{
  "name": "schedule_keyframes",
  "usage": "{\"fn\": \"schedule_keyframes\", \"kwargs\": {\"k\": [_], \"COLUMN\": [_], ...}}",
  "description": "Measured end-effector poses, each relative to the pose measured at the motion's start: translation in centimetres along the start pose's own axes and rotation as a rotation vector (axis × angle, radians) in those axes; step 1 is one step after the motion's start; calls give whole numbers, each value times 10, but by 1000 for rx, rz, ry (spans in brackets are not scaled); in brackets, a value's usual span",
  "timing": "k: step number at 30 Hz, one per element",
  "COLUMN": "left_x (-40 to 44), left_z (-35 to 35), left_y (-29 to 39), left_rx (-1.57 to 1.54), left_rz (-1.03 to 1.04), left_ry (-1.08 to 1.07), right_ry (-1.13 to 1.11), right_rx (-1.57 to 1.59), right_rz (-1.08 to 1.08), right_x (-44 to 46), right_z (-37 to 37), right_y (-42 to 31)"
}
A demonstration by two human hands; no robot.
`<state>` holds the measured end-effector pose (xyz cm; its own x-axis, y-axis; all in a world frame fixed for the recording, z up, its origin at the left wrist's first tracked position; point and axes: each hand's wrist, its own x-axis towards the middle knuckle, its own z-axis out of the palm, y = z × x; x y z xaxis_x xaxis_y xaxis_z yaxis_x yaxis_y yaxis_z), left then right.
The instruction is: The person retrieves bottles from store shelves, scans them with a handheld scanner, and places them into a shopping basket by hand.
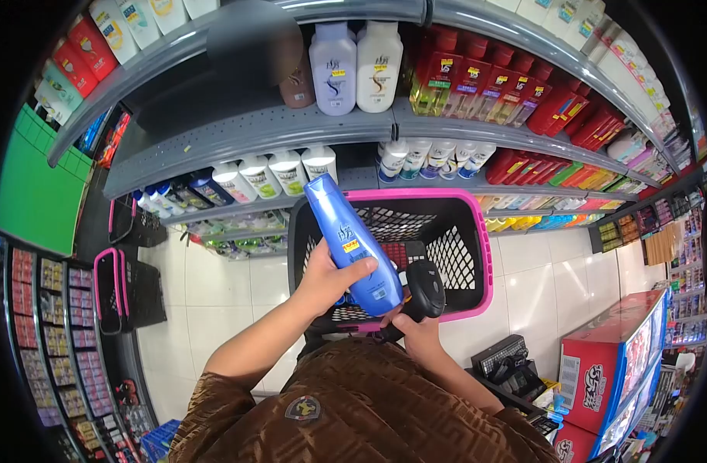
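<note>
My left hand (329,276) is wrapped round a blue shampoo bottle (352,239), its thumb across the label side. The bottle tilts, cap end up and to the left, above a black shopping basket (480,231) with a pink rim. In my right hand (416,333) is a black handheld barcode scanner (426,289), gripped by its handle. The scanner's head is close to the bottle's lower end. Part of the basket's inside is hidden behind the bottle, scanner and hands; something dark and reddish lies in it.
Shelves ahead hold a lavender bottle (334,69), a white bottle (379,68) and red-capped bottles (438,73). More baskets (110,289) stand at left. Red-and-blue cartons (596,370) and a keyboard (498,353) are at right, above the tiled floor (191,324).
</note>
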<state>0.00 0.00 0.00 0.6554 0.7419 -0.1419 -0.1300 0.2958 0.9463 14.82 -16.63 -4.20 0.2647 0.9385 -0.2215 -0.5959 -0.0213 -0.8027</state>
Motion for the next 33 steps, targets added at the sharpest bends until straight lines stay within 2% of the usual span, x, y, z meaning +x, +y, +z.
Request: {"fn": "schedule_keyframes", "kwargs": {"k": [2, 3, 5, 7, 9, 11, 13, 14, 16, 18, 19, 21, 22, 23, 25, 27, 29, 33], "left_x": [-6, 23, 27, 34, 45, 47, 50, 51, 56, 63, 69, 89, 96, 103, 120, 140, 155, 178], "left_z": [-5, 22, 26, 25, 12, 18, 15, 16, 20, 28, 28, 20, 19, 16, 9, -10, -20, -8], "left_y": [3, -23, -17, 17, 32, 43, 48, 51, 47, 40, 31, 0, -11, -27, -63, -102, -140, -194], "left_rx": [101, 57, -225, -237, 58, 89, 249, 232, 305, 381, 375, 715, 847, 845, 1105, 1054, 1075, 1056], "left_rz": [-20, 3, 111, 123, 90, 130, 54, -13, -11, 1, -5, 141, 137, 135, 246, 163, 86, 24], "left_ry": [27, 18, -5, 0, -35, -41, -201, -208, -231, -215, -223, -162, -124, -140, -20, -20, 69, 42], "right_ry": [76, 80, 102, 195, 235, 267, 317, 337, 361, 500, 535, 557, 572, 608, 662, 696, 694, 643], "right_rx": [-159, -209, -342, -193, -134, -129, -128, -142, -164, -174, -189, -144, -141, -124, -101, -169, -199, -320], "right_rz": [-41, -50, -146, -17, -56, -70, -75, -69, -57, -101, -96, -111, -112, -98, -90, -68, -59, -39], "right_x": [0, 13, 10, 5, 4, 5, 3, 3, 6, 11, 12, 12, 9, 5, -2, -10, -19, -38], "right_z": [18, -27, -41, -39, -47, -56, -67, -74, -78, -78, -82, -100, -106, -111, -114, -112, -107, -108], "right_y": [-7, -21, -12, -27, -29, -28, -24, -22, -25, -33, -41, -44, -42, -39, -32, -26, -22, -14]}}
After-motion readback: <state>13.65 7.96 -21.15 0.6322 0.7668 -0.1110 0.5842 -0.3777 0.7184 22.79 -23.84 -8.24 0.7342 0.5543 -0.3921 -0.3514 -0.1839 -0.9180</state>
